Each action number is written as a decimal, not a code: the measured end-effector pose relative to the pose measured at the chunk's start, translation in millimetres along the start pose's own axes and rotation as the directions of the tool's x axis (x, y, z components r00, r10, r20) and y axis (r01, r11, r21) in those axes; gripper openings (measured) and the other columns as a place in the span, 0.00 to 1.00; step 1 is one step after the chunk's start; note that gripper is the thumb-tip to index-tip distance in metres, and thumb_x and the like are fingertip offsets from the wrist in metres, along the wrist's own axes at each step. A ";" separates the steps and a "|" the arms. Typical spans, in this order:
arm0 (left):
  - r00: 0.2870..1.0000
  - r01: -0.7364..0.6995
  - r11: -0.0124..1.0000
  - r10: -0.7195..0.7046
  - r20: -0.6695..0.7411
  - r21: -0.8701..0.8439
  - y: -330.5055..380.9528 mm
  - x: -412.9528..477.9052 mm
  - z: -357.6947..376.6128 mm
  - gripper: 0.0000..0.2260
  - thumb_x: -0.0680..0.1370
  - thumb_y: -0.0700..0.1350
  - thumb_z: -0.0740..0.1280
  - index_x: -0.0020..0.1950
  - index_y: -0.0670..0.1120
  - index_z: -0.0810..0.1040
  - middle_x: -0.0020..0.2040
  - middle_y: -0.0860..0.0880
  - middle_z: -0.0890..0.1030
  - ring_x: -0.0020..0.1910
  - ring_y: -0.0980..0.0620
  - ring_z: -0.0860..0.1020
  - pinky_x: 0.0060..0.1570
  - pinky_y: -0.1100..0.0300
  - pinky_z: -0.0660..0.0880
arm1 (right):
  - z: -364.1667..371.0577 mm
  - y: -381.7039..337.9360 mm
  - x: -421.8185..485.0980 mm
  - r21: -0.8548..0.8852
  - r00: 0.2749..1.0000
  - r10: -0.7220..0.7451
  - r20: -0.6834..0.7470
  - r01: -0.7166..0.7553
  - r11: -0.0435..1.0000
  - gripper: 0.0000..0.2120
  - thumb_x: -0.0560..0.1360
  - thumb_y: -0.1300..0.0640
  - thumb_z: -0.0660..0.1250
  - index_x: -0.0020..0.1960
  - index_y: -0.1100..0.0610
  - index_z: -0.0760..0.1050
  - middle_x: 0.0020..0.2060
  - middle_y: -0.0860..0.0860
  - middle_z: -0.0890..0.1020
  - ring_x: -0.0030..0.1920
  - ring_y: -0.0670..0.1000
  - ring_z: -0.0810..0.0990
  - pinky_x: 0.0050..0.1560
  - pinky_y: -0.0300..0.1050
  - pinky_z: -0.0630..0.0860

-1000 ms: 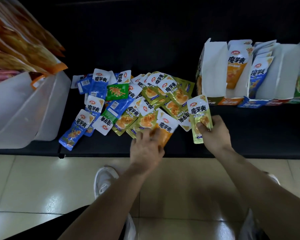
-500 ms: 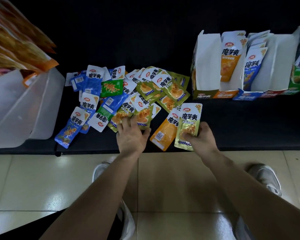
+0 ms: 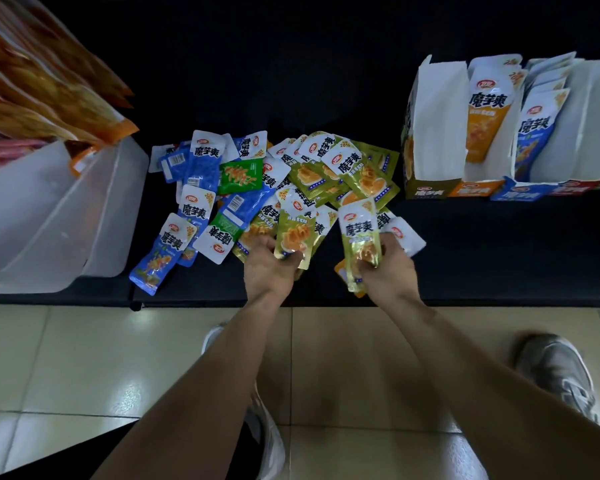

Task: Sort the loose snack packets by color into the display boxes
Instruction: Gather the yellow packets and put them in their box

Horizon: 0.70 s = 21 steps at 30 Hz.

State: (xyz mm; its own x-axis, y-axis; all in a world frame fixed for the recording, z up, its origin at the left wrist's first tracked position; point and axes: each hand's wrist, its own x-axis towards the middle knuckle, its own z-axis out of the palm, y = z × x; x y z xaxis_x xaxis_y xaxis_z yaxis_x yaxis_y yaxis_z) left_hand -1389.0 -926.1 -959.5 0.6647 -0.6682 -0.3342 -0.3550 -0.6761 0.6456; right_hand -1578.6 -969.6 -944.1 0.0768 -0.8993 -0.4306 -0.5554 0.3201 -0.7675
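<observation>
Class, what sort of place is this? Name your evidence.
Probably a shop: colour-printed cardboard display boxes stand on a black shelf beside a pile of loose foil snack packets, above a pale tiled floor.

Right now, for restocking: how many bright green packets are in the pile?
2: upper green packet among blue packets, lower green packet just below it. More may be buried.

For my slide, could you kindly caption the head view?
Left hand and right hand each grip olive-green packets by the pile.

White bin [image 3: 32, 202], tiled floor [image 3: 84, 358]
</observation>
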 end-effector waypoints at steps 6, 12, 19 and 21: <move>0.942 0.326 0.806 -0.230 0.245 -0.495 -4.7 -32.0 -9.2 0.16 0.76 0.38 0.74 0.59 0.46 0.73 0.51 0.47 0.82 0.44 0.54 0.82 0.40 0.58 0.81 | -12.0 -0.9 -1.6 0.273 0.995 0.057 0.088 -0.079 0.959 0.07 0.77 0.55 0.70 0.54 0.53 0.77 0.47 0.49 0.85 0.50 0.52 0.83 0.51 0.51 0.79; 0.882 0.348 0.788 -0.091 0.463 -0.508 1.7 -56.9 -12.8 0.13 0.77 0.37 0.71 0.59 0.50 0.78 0.53 0.43 0.83 0.46 0.49 0.81 0.42 0.56 0.79 | -5.3 -2.0 -8.0 0.382 0.974 0.049 0.222 -0.133 0.914 0.16 0.69 0.51 0.76 0.54 0.53 0.78 0.49 0.50 0.86 0.52 0.53 0.85 0.57 0.63 0.80; 0.828 0.281 0.893 -0.042 0.559 -0.350 24.5 -59.2 -4.5 0.11 0.80 0.40 0.67 0.58 0.54 0.81 0.57 0.48 0.83 0.53 0.49 0.81 0.44 0.57 0.79 | -14.3 1.6 -6.0 0.413 0.974 0.073 0.213 -0.157 0.897 0.11 0.73 0.64 0.75 0.54 0.54 0.80 0.47 0.50 0.87 0.48 0.51 0.86 0.58 0.59 0.81; 0.922 0.011 0.991 0.041 0.384 -0.132 25.0 -47.9 -0.1 0.09 0.79 0.46 0.68 0.59 0.54 0.81 0.59 0.52 0.81 0.56 0.53 0.79 0.51 0.58 0.76 | -18.2 3.7 -4.0 0.400 0.977 0.065 0.204 -0.143 0.905 0.10 0.74 0.64 0.74 0.53 0.54 0.81 0.46 0.50 0.87 0.48 0.50 0.86 0.58 0.56 0.80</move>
State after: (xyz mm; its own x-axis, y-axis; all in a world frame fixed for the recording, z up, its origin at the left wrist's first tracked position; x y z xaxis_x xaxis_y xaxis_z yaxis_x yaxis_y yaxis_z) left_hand -1429.6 -911.0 -927.3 0.3462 -0.7631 -0.5457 -0.2581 -0.6367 0.7267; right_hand -1596.0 -970.2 -936.6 0.2078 -0.7970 -0.5671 -0.1828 0.5379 -0.8229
